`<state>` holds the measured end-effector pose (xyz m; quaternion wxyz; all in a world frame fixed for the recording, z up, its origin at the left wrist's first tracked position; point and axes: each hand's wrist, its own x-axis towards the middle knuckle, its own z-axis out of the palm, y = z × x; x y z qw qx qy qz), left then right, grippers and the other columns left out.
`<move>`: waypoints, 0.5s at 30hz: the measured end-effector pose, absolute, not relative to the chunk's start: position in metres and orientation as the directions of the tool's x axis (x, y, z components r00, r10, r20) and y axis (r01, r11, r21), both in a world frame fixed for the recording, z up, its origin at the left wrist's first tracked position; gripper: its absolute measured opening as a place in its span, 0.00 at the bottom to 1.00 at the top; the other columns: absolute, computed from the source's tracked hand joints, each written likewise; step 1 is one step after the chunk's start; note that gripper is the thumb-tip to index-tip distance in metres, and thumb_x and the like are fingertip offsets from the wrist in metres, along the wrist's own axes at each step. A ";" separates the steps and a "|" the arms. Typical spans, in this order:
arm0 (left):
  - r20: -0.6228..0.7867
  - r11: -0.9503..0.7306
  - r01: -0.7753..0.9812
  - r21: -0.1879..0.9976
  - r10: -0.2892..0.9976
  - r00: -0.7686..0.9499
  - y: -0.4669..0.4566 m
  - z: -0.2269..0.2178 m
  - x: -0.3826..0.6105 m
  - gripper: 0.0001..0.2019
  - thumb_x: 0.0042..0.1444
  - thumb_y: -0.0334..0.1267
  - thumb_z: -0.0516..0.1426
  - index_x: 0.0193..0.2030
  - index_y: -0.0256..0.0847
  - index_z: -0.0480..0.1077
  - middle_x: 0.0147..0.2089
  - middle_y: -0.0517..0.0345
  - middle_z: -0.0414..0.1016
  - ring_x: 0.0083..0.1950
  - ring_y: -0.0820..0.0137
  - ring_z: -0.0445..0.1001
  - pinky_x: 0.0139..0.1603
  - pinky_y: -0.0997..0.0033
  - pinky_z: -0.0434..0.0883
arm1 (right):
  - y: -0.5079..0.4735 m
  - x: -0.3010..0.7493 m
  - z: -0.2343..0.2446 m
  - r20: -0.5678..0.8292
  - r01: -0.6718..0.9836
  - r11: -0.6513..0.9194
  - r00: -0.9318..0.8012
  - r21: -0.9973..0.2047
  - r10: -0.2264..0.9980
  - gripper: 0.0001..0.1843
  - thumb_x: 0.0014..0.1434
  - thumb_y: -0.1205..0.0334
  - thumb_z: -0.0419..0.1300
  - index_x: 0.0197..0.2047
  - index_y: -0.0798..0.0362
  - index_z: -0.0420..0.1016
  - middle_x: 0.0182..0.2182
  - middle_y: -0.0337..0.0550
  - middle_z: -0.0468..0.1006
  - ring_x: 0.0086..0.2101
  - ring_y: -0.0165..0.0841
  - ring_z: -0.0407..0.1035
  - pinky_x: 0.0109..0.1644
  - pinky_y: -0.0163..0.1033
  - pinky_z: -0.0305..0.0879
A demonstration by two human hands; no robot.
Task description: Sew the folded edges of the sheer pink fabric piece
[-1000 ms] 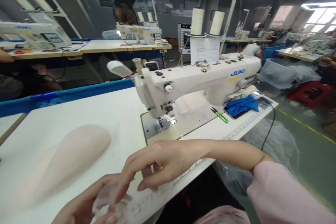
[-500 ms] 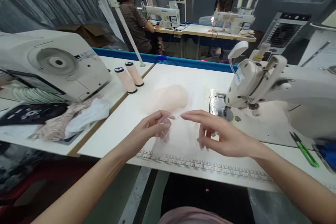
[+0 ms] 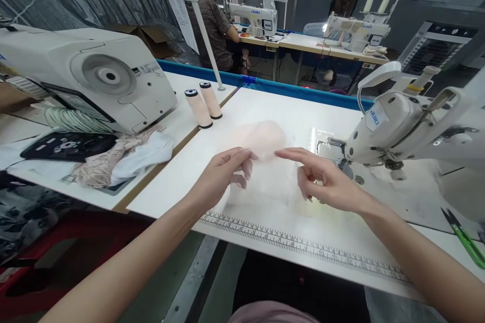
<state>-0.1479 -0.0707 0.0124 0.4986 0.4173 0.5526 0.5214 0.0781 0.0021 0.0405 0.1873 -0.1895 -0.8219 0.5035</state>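
A thin, see-through pale pink piece of fabric point(image 3: 265, 139) lies over the white table, its outline faint and blurred. My left hand point(image 3: 231, 169) pinches the near part of this fabric between thumb and forefinger. Over the right side of the fabric is my right hand point(image 3: 326, 179), its forefinger stretched toward the left fingertips and the other fingers loosely curled apart. Nothing shows in its grasp. Whether that forefinger touches the fabric I cannot tell. Right of it stands a sewing machine point(image 3: 409, 116) with a metal needle plate point(image 3: 328, 149).
Two pale pink thread cones point(image 3: 199, 109) stand at the back left. Another machine point(image 3: 109, 78) is at left, with crumpled lace and white cloth point(image 3: 142, 157) before it. Green thread snips point(image 3: 468, 247) lie at right. A printed ruler point(image 3: 280, 238) runs along the front edge. A person point(image 3: 212, 25) sits beyond.
The view has turned a little left, so the surroundings sit further right. My left fingers have closed into a neater pinch on the fabric. My right forefinger remains stretched out.
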 end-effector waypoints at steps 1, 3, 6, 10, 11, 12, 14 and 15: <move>-0.127 0.115 -0.080 0.990 0.975 -0.183 -0.070 0.010 -0.150 0.17 0.55 0.53 0.60 0.32 0.39 0.73 0.27 0.59 0.66 0.28 0.74 0.65 0.24 0.76 0.67 | 0.003 0.078 0.039 0.115 0.124 0.419 -0.858 -0.900 0.501 0.36 0.55 0.78 0.50 0.64 0.40 0.61 0.63 0.43 0.60 0.24 0.17 0.64 0.27 0.30 0.66; -0.135 0.110 -0.114 0.987 0.961 -0.241 -0.069 0.005 -0.155 0.15 0.54 0.51 0.61 0.33 0.39 0.73 0.29 0.59 0.66 0.30 0.74 0.65 0.27 0.76 0.69 | 0.003 0.077 0.038 0.113 0.130 0.429 -0.860 -0.894 0.497 0.36 0.56 0.77 0.50 0.65 0.39 0.59 0.63 0.43 0.58 0.25 0.17 0.65 0.28 0.31 0.67; -0.127 0.078 -0.163 0.984 0.940 -0.316 -0.070 0.000 -0.163 0.15 0.56 0.50 0.60 0.33 0.39 0.72 0.27 0.61 0.64 0.27 0.76 0.64 0.27 0.78 0.67 | 0.002 0.076 0.037 0.106 0.145 0.451 -0.867 -0.881 0.486 0.36 0.58 0.75 0.50 0.66 0.36 0.55 0.65 0.44 0.56 0.25 0.17 0.65 0.31 0.33 0.69; -0.162 0.106 -0.173 0.979 0.922 -0.353 -0.069 0.000 -0.167 0.15 0.58 0.51 0.57 0.32 0.39 0.70 0.23 0.64 0.61 0.19 0.79 0.58 0.19 0.78 0.61 | 0.002 0.072 0.037 0.112 0.139 0.445 -0.864 -0.885 0.491 0.37 0.58 0.73 0.50 0.67 0.35 0.52 0.67 0.44 0.50 0.26 0.18 0.66 0.30 0.33 0.72; -0.163 0.109 -0.164 0.980 0.915 -0.369 -0.066 0.002 -0.168 0.15 0.59 0.51 0.56 0.33 0.39 0.70 0.23 0.64 0.62 0.18 0.79 0.58 0.18 0.78 0.59 | 0.003 0.070 0.037 0.117 0.134 0.441 -0.860 -0.887 0.497 0.37 0.58 0.73 0.50 0.67 0.36 0.51 0.68 0.44 0.48 0.26 0.19 0.66 0.30 0.34 0.72; -0.159 0.105 -0.158 0.982 0.909 -0.385 -0.062 0.006 -0.169 0.15 0.60 0.50 0.55 0.33 0.39 0.70 0.22 0.64 0.62 0.18 0.79 0.58 0.17 0.78 0.58 | 0.005 0.067 0.037 0.127 0.126 0.438 -0.854 -0.890 0.504 0.37 0.58 0.72 0.50 0.68 0.36 0.51 0.68 0.44 0.47 0.26 0.19 0.67 0.30 0.34 0.72; -0.126 0.074 -0.142 0.987 0.906 -0.405 -0.047 0.015 -0.171 0.15 0.62 0.47 0.53 0.33 0.38 0.69 0.20 0.64 0.61 0.15 0.79 0.55 0.15 0.78 0.54 | 0.013 0.060 0.037 0.154 0.105 0.425 -0.832 -0.899 0.532 0.38 0.56 0.72 0.52 0.68 0.38 0.51 0.69 0.44 0.45 0.26 0.19 0.67 0.30 0.34 0.72; -0.102 0.057 -0.121 0.991 0.908 -0.406 -0.037 0.021 -0.174 0.15 0.63 0.46 0.52 0.32 0.38 0.69 0.19 0.65 0.60 0.14 0.80 0.53 0.14 0.78 0.52 | 0.020 0.055 0.037 0.173 0.089 0.415 -0.816 -0.906 0.552 0.38 0.55 0.72 0.53 0.68 0.39 0.52 0.69 0.44 0.44 0.26 0.19 0.67 0.30 0.34 0.72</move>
